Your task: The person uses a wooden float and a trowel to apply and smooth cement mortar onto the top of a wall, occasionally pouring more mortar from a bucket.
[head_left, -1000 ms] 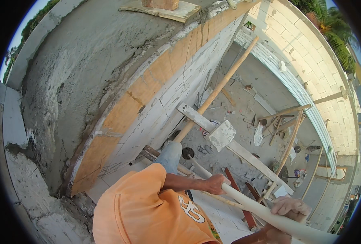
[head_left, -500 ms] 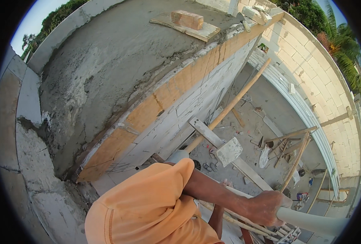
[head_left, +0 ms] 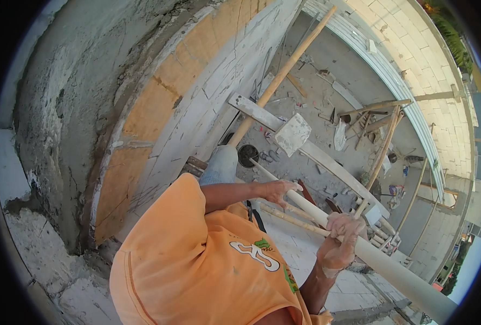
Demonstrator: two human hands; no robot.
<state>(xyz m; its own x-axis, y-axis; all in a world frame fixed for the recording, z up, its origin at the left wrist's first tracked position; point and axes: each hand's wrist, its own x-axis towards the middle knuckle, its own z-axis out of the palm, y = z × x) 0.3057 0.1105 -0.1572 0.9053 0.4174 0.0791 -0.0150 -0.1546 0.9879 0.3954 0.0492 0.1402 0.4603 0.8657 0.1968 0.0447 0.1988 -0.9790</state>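
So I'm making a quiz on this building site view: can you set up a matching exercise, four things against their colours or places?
Things:
1. long pipe
2. shirt
3. bucket
4. bamboo pole

Matches:
A. orange
B. dark and round, down on the ground
C. pale, gripped by the left hand and right hand
D. tan, leaning against the wall

Pairs: 1-C, 2-A, 3-B, 4-D
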